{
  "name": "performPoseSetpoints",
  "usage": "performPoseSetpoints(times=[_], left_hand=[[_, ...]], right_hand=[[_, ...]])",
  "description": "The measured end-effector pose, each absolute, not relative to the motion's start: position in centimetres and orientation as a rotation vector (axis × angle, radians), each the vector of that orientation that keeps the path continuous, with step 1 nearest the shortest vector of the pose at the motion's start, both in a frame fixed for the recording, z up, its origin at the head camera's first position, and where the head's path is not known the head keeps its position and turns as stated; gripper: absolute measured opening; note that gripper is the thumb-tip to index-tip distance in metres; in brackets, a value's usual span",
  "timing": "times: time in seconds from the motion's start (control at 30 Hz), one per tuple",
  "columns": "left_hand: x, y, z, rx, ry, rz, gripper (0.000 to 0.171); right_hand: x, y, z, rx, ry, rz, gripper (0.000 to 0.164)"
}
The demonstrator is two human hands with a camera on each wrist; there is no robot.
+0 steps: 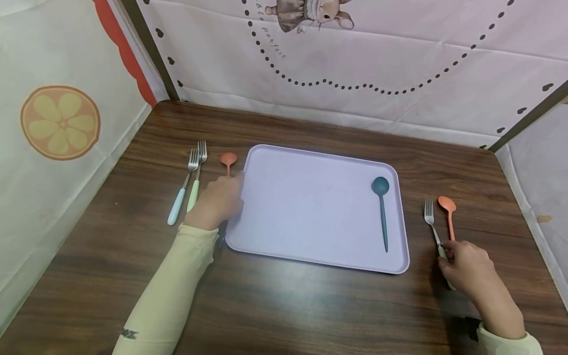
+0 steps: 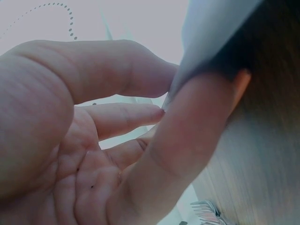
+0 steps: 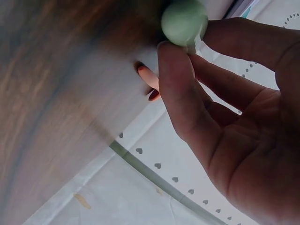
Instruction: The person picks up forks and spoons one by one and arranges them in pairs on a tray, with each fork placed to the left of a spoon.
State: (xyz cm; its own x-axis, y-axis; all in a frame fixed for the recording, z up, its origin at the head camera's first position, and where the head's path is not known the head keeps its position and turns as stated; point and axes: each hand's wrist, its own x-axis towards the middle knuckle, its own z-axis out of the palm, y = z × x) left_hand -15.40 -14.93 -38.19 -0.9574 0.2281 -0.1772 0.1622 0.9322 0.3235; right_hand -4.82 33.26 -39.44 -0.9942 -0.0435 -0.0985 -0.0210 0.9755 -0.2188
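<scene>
In the head view my left hand (image 1: 217,199) is at the left rim of a pale lilac tray (image 1: 306,207). The left wrist view shows thumb and fingers pinching the tray's edge (image 2: 211,37). A dark teal spoon (image 1: 380,187) lies along the tray's right side. Right of the tray, my right hand (image 1: 472,271) pinches a fork (image 1: 429,214) by its pale green handle, whose round end (image 3: 184,22) shows close up in the right wrist view. An orange spoon (image 1: 446,203) lies beside that fork, its lower handle hidden by the hand.
Left of the tray lie a fork with a light blue handle (image 1: 176,207), a fork with a green handle (image 1: 193,195), and another orange spoon (image 1: 228,158) partly covered by my left hand. Printed cloth walls (image 1: 355,59) stand around the dark wooden table (image 1: 301,305).
</scene>
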Motion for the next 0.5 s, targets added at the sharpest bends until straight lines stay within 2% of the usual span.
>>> performPoseSetpoints(times=[0.5], left_hand=[[-15.4,-14.9,-38.2,0.284,2.871,0.475,0.046]], right_hand=[[-4.6,32.1,-39.2,-0.136,3.189,-0.401,0.028]])
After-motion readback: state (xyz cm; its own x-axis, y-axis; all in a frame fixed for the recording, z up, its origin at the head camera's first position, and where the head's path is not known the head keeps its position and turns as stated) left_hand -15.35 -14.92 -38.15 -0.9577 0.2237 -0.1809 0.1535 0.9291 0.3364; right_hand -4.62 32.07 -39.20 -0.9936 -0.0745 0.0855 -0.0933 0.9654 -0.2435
